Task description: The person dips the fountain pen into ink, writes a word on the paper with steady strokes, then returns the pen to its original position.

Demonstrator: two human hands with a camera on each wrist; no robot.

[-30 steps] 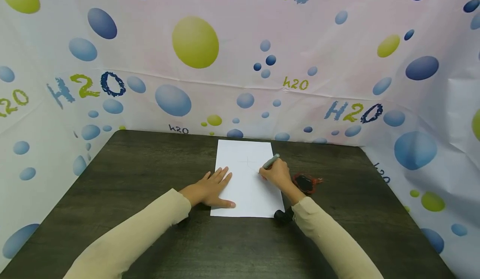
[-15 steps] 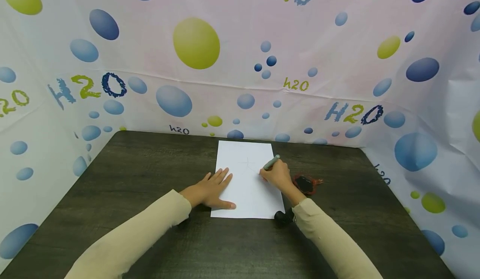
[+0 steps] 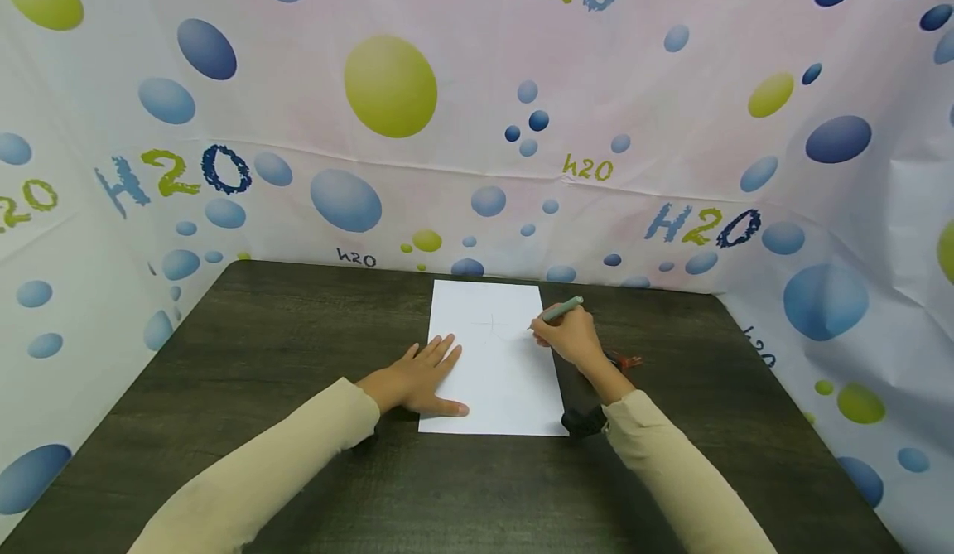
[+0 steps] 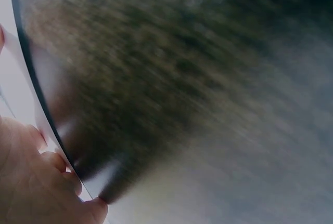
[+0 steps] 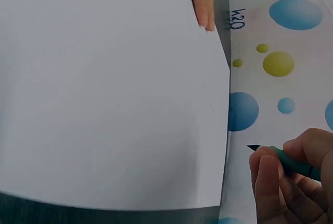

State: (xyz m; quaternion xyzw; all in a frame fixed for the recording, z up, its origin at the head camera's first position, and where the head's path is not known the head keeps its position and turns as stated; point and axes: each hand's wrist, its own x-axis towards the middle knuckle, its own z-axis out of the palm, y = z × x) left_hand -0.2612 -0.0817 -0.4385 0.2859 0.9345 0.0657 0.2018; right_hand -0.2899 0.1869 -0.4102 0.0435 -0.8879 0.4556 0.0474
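A white sheet of paper point(image 3: 503, 380) lies on the dark table, with faint crossing pencil-like lines on its upper half. My left hand point(image 3: 417, 378) rests on its left edge, fingers spread; in the left wrist view that hand point(image 4: 39, 177) shows beside the sheet's edge. Over the sheet's right edge, my right hand point(image 3: 570, 336) grips a grey-green marker point(image 3: 561, 310). In the right wrist view the marker point(image 5: 291, 162) is pinched between thumb and fingers, its dark tip uncapped. That tip looks raised off the paper, though the exact gap is hard to tell.
Behind my right forearm, a small red and black object point(image 3: 628, 362) is mostly hidden. A black device point(image 3: 585, 421) sits under my right wrist near the sheet's lower right corner. The dark wooden table point(image 3: 298, 322) meets a bubble-patterned backdrop point(image 3: 447, 156) at the back and sides.
My right hand has moved right and slightly up with the marker, from over the sheet to its right edge. The forearm now covers most of the red and black object. My left hand stays put.
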